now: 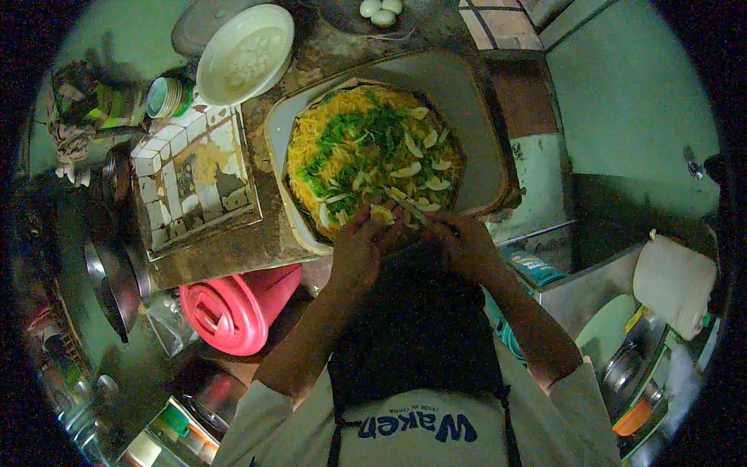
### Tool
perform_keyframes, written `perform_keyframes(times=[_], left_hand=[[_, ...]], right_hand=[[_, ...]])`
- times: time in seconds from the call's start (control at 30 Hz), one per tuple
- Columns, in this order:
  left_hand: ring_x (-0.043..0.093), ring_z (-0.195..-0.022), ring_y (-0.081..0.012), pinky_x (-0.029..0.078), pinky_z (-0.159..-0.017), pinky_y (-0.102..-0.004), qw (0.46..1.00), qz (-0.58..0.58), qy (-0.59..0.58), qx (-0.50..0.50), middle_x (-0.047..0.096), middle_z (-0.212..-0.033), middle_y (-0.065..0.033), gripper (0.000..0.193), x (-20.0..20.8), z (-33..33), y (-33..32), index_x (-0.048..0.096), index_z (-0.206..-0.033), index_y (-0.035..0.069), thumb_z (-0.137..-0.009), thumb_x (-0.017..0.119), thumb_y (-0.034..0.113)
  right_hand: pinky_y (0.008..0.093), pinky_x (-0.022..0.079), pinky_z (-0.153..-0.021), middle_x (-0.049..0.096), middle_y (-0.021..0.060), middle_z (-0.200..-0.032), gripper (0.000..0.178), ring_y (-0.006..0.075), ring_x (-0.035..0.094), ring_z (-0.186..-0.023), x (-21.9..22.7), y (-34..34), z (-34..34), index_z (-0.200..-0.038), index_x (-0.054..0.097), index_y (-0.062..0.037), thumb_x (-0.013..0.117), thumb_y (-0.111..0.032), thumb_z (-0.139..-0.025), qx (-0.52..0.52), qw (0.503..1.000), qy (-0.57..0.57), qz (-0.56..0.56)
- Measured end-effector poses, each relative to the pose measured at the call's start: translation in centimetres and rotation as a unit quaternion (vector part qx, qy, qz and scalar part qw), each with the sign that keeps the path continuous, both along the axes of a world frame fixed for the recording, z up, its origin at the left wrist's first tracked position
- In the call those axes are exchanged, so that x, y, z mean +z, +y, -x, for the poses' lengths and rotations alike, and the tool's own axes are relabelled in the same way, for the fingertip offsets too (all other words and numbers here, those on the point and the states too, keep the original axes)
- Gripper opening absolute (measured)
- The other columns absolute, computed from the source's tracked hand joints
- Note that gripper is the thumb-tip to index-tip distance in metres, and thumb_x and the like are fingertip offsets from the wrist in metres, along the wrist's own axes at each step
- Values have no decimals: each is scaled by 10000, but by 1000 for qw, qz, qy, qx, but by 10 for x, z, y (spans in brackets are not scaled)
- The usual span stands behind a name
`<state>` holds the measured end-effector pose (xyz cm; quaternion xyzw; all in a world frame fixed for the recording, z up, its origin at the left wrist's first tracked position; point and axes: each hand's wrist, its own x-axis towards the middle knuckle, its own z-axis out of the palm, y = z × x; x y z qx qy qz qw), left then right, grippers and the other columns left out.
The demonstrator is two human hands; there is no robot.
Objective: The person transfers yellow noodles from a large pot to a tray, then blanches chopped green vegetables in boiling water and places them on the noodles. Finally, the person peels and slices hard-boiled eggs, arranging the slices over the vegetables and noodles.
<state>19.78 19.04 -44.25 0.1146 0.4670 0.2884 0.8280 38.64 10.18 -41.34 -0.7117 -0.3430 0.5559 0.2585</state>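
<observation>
A platter of yellow noodles (311,132) sits in a large grey tray on the counter. Chopped green herbs (342,128) lie across the noodles, and pale egg slices (412,145) are scattered over the right and near parts. At the near rim, my left hand (359,240) is closed around a cut boiled egg (381,215) with yellow yolk showing. My right hand (465,240) grips a small knife (406,205), its blade pointing left against or just beside the egg. My fingers partly hide the egg and the knife handle.
Several whole eggs (381,14) rest in a dark pan at the back. A white basin (247,54) and stacked small bowls (163,97) stand back left, behind a tiled slab (194,175). A red lidded bucket (233,311) is below the counter's left front; a metal sink (591,272) lies right.
</observation>
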Motion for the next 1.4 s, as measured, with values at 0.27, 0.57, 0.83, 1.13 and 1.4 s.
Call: perform_keyframes(times=[0.27, 0.57, 0.83, 1.13, 1.4], left_hand=[[627, -1132, -289, 544, -996, -405, 998, -38, -17, -56, 604, -1229, -148, 357, -9, 20, -2, 509, -1311, -22, -957, 467, -24], [625, -1121, -256, 541, -987, -399, 863, -279, 251, -337, 611, -1232, -127, 363, 4, 41, 12, 518, -1319, -19, -962, 449, -12], [631, -1114, -254, 555, -935, -394, 960, -151, 125, -202, 593, -1293, -163, 334, 16, 47, 29, 545, -1303, -36, -983, 474, 31], [617, -1171, -279, 495, -997, -397, 986, -41, 58, -148, 577, -1364, -156, 326, 36, 81, 71, 601, -1248, -28, -986, 561, 161], [637, -1034, -259, 513, -922, -411, 620, -624, 331, -343, 681, -1072, -88, 239, 53, 22, 112, 691, -1118, 112, -887, 695, 170]], right_hand=[[371, 535, -884, 674, 146, -1147, 344, 251, 672, -982, 17, -34, 44, -1275, 613, -49, 618, -223, -978, -22, 995, 30, -94], [378, 549, -841, 682, 158, -1106, 252, 284, 688, -941, -9, -27, 68, -1181, 654, -26, 585, -172, -987, -50, 978, -69, -190], [265, 494, -591, 679, 77, -1066, 327, 116, 583, -642, 5, -20, 88, -1320, 544, -42, 538, -189, -1028, -189, 960, 206, -3], [230, 461, -533, 666, 52, -1022, 362, 79, 565, -652, -26, -2, 138, -1356, 506, -53, 524, -227, -1040, -223, 944, 238, -41], [231, 450, -513, 667, 41, -963, 380, 80, 544, -600, 18, -15, 93, -1359, 510, -43, 547, -236, -1034, -304, 933, 181, -68]])
